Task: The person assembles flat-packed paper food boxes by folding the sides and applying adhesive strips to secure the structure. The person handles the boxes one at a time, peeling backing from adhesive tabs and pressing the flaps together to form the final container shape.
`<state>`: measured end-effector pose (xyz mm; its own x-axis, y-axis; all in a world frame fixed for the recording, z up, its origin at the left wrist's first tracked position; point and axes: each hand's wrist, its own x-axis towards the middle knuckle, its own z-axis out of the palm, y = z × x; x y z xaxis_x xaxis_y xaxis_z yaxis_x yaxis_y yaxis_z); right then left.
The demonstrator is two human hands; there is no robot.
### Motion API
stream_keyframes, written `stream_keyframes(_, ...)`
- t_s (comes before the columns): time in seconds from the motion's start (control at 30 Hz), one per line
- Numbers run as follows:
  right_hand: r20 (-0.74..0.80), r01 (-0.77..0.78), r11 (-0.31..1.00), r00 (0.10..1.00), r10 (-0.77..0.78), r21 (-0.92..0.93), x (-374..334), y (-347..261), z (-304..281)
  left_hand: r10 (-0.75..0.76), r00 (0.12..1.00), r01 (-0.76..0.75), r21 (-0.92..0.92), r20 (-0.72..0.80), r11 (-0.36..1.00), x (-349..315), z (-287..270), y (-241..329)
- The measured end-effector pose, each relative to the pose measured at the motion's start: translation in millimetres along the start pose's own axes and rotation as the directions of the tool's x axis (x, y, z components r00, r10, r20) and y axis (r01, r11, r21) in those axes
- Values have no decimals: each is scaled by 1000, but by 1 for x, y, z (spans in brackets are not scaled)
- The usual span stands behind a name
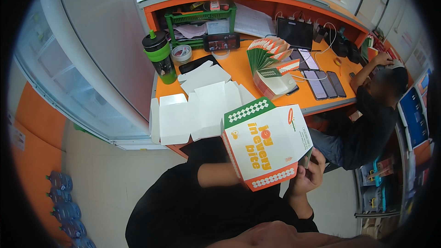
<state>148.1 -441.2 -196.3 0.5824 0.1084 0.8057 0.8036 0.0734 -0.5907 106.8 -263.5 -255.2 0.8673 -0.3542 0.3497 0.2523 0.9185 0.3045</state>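
Note:
In front of me is a white folding food carton (268, 142) with green and orange patterned side panels and large yellow lettering. My right hand (310, 174) pinches a flap at its lower right corner, thumb and fingers closed on the card. My left forearm reaches behind the carton, which hides my left hand and its fingers. Just beyond lie several unfolded white cartons (209, 110), blank side up, overlapping the desk's near edge. To their right a fanned stack of green and orange printed cartons (268, 57) leans on the desk.
On the orange desk (241, 76) are a green-lidded bottle (160, 57), tape rolls (181, 53), a propped phone (221, 42), several more phones (317, 85) and cables. A green crate (200, 23) stands behind. Someone in black (374, 115) sits at right. Water bottles (66, 211) line the left wall.

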Motion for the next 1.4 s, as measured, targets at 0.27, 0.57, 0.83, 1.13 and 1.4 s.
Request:
stream_keyframes(0.27,199,-104,979,978,69,173,25,0,-13,25,993,11,-303,113,953,-1,-5,4)
stream_keyframes(0.57,275,-198,963,951,143,185,38,-5,-16,47,982,40,-445,184,895,0,-12,8)
stream_keyframes(0.83,346,-255,944,922,171,212,47,-4,-20,75,962,82,-535,264,841,-2,-13,14)
stream_keyframes(1.13,334,-252,955,924,188,158,48,-5,-17,16,992,44,-477,122,878,1,-17,14)
stream_keyframes(1.4,313,-341,938,898,309,52,54,-8,-5,244,958,-37,779,-150,626,6,-11,30)
